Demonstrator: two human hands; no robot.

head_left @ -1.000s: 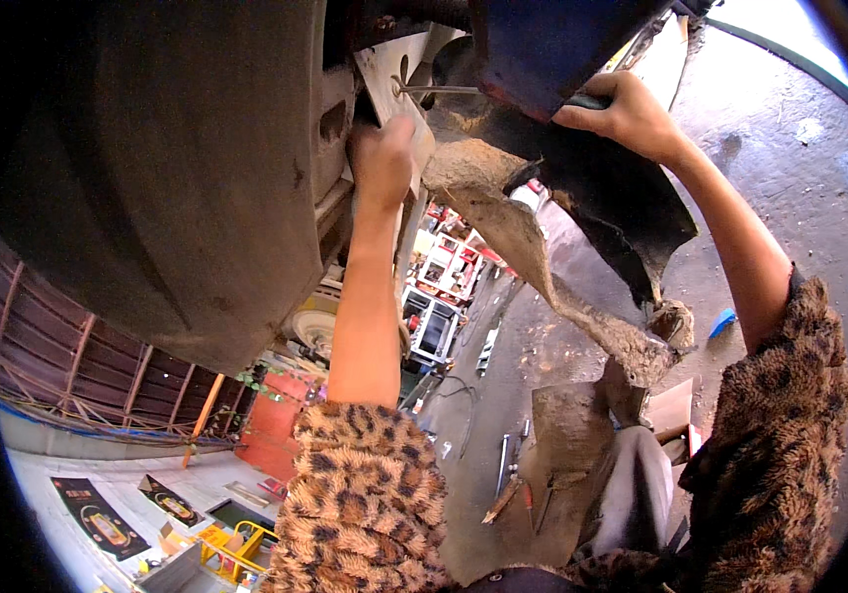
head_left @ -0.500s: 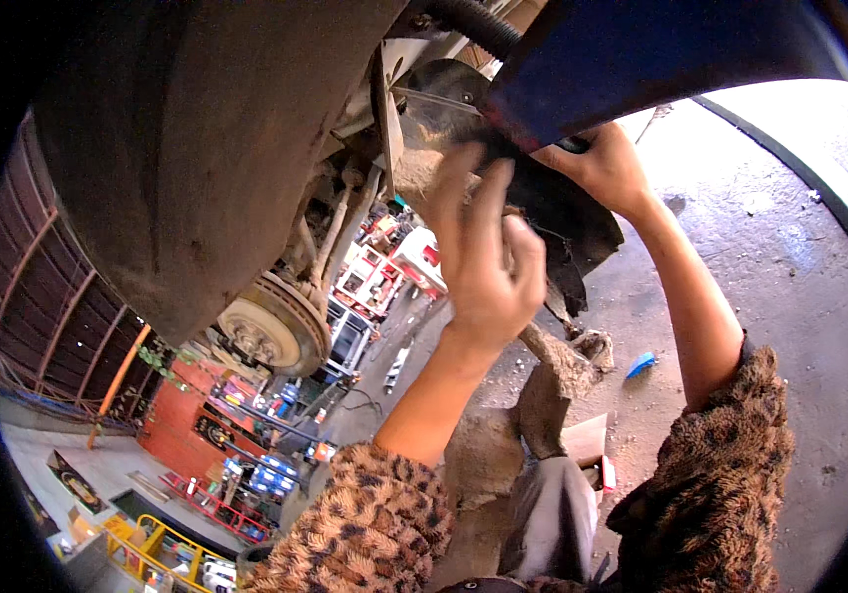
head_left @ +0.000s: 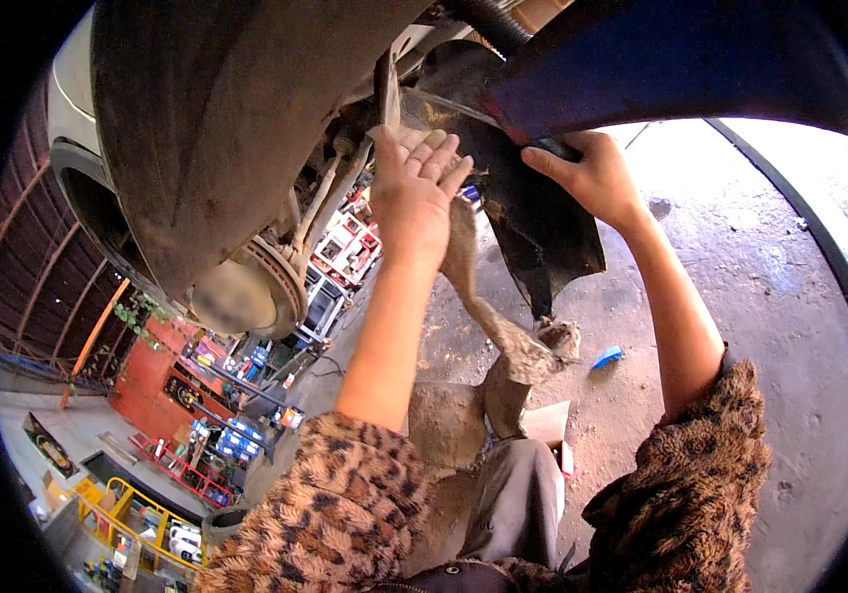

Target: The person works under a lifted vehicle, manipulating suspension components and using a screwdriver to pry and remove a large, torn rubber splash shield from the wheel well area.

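My left hand (head_left: 412,188) is raised under the vehicle's wheel arch, palm showing and fingers stretched out. Its fingertips are against or just in front of a dusty metal bracket (head_left: 387,94); contact is hard to make out. My right hand (head_left: 597,178) grips the upper edge of a black plastic liner (head_left: 543,212), thumb on its near face and fingers mostly hidden behind it. The liner hangs below a dark blue body panel (head_left: 671,69). A dirt-caked strip (head_left: 466,267) trails down from beside my left hand toward the ground.
A large dark curved cover (head_left: 216,119) fills the upper left, with a brake disc (head_left: 251,296) below it. On the dusty floor lie a blue scrap (head_left: 607,357) and a piece of cardboard (head_left: 547,423). Yellow railing (head_left: 137,504) stands at lower left.
My left hand has moved left and turned, its blurred, curled fingers now straightened. The right hand keeps its hold on the liner. The dirt-caked strip shows more fully, and the whole view has shifted slightly.
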